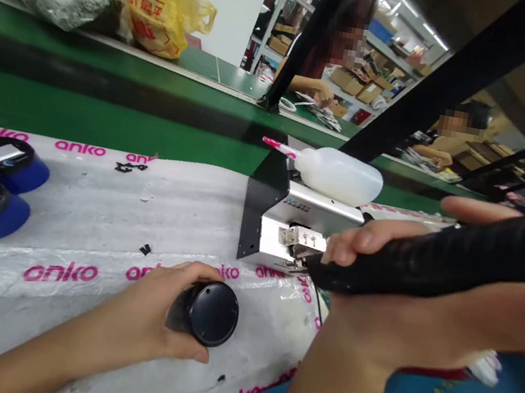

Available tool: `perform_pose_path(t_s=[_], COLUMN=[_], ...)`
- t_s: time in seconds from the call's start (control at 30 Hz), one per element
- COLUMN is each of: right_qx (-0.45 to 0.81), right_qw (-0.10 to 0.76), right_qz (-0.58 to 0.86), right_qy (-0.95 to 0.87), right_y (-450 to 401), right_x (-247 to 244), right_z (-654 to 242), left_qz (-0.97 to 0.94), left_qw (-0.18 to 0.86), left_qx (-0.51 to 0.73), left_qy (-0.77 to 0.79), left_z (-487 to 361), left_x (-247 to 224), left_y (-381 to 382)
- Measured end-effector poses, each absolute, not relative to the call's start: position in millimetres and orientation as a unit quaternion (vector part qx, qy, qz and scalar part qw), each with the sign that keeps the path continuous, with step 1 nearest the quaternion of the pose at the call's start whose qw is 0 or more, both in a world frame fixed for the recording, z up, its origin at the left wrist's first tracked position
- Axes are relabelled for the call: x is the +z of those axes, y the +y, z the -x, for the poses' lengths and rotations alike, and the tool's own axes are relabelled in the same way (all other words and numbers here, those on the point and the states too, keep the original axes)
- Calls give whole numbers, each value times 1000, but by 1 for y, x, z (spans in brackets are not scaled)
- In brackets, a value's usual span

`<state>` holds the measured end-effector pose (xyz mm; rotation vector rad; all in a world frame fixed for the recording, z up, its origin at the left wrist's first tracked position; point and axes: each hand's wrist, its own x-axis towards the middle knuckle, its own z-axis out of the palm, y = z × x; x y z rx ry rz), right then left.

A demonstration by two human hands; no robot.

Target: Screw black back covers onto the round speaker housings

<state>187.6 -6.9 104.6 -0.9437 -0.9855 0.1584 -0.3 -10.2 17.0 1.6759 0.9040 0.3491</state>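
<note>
"Head view: what's nearest?"

"My right hand [383, 319], closed around a long dark object [434, 261], its narrow end by the metal device [320, 213], probably angled to line up with it."

"And your left hand [141, 310]?"

"Spread fairly wide around a black cylinder [213, 314] over the printed sheet [180, 202], thumb opposite fingers, likely for steadiness; its round end faces my camera."

"Farther out?"

"A white bottle [342, 177] lies on the device, perhaps for easy reach; beyond, a yellow bag [159, 16] rests on green benching [201, 65], and a co-worker [312, 86] handles something"
</note>
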Motion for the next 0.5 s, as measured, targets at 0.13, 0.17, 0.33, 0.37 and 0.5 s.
perform_pose_path(t_s=[0.13, 0.17, 0.33, 0.37, 0.5], right_qx=[20, 26, 80, 101, 220], right_qw=[785, 781, 738, 729, 702], right_qz=[423, 428, 488, 498, 487], right_qy=[-452, -454, -459, -459, -470], right_y=[19, 26, 28, 20, -16], right_x=[102, 99, 87, 87, 87], right_z=[-205, -211, -223, -220, -197], left_qz=[-715, -718, -714, -711, -694], left_qw=[559, 558, 563, 566, 583], left_qx=[161, 166, 173, 174, 198], left_qy=[387, 382, 378, 381, 375], left_z=[2, 2, 0, 0, 2], left_x=[17, 16, 12, 11, 9], left_y=[-11, -11, -11, -12, -12])
